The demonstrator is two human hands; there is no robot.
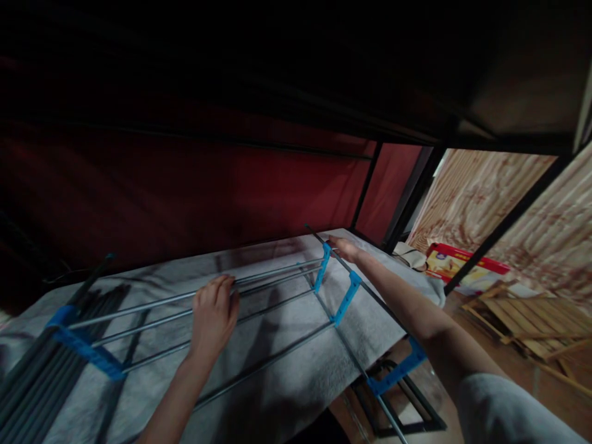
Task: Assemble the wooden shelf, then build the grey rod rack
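A rack frame of thin metal rods and blue plastic connectors lies across the grey-white bed surface [287, 370]. My left hand [215, 317] curls its fingers over the upper metal rods [171, 300] near the middle of the frame. At the far right corner, my right hand [345, 248] grips around a blue connector [322, 268]; some of its fingers are hidden behind it. Two more blue connectors, one near the centre right [346, 299] and one closer to me [398, 368], join the right-hand poles. Another long blue connector [86, 345] holds the rod ends at left.
Several loose dark tubes [50, 370] lie at the left. A red cloth [208, 191] hangs behind, framed by dark metal posts [416, 194]. To the right are a red and yellow box [462, 265] and a wooden slatted piece [536, 320] on the floor.
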